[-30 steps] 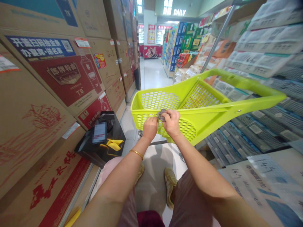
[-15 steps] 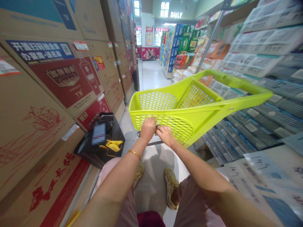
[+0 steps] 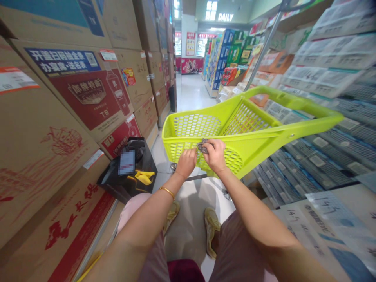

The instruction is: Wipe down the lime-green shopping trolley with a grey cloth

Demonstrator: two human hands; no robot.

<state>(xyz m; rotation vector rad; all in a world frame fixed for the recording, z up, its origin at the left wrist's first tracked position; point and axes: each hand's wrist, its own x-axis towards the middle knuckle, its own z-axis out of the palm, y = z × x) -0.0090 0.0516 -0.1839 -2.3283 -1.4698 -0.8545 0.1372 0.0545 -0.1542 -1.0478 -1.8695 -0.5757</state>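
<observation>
A yellow-green shopping cart stands side-on in front of me, with perforated walls. My right hand is closed around a crumpled grey cloth, bunched against the cart's near side just below the rim. Just left of it, my left hand has its fingers curled closed at the lattice of the same side. Its fingertips are partly hidden, so what they hold cannot be made out.
Stacked cardboard cartons line the left side. A black bag with a yellow ribbon stands beside my left knee. Packaged goods are piled on the right. A tiled aisle runs away beyond the cart.
My right hand dipped lower with the cloth mostly hidden, then came back up near the rim. My left hand stayed at about the same place on the cart's side.
</observation>
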